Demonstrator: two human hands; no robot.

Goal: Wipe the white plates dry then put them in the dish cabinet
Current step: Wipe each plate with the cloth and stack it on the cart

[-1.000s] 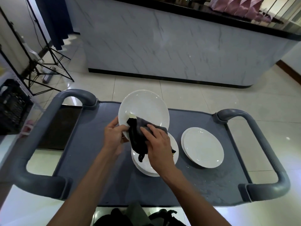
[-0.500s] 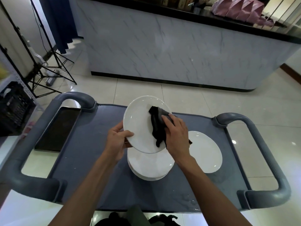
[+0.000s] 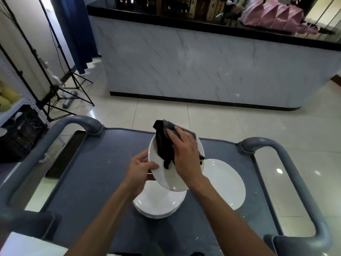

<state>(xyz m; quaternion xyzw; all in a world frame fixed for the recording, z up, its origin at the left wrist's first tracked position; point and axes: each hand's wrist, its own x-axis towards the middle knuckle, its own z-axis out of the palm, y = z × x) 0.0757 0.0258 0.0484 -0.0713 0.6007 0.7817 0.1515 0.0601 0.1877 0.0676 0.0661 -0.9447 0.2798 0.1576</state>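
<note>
Gripping, left hand (image 3: pixel 141 169): it clasped the left rim of a round, glossy white ceramic plate (image 3: pixel 170 179), thumb across the face and fingers curled behind, keeping it tilted above the cart.
Right hand (image 3: pixel 185 152): it lay flat, palm down with fingers spread, pressing a crumpled dark grey cloth (image 3: pixel 163 143) against the upper face of that plate; one limp corner of the cloth hung down over the middle of the plate.
Held plate: one, smooth and shallow, its near edge low and its far edge raised.
Plates beneath: a short stack of round white plates (image 3: pixel 158 204) lay flat directly under the held plate; its layered edges suggested two or three, but I could not count them for sure.
Plate to the right: one more round white plate (image 3: pixel 226 183) lay flat just beside the stack, partly hidden by the right forearm.
Cart: one grey plastic service cart (image 3: pixel 103 172) with a matte, slightly speckled top, carrying all the plates.
Handles: two thick, rounded grey loops, one on the left (image 3: pixel 53 137) and one on the right (image 3: pixel 295 167).
Beyond: a curved counter with a white marble-veined front (image 3: pixel 203 67) and a black top stood across the glossy pale tiled floor (image 3: pixel 239 119).
</note>
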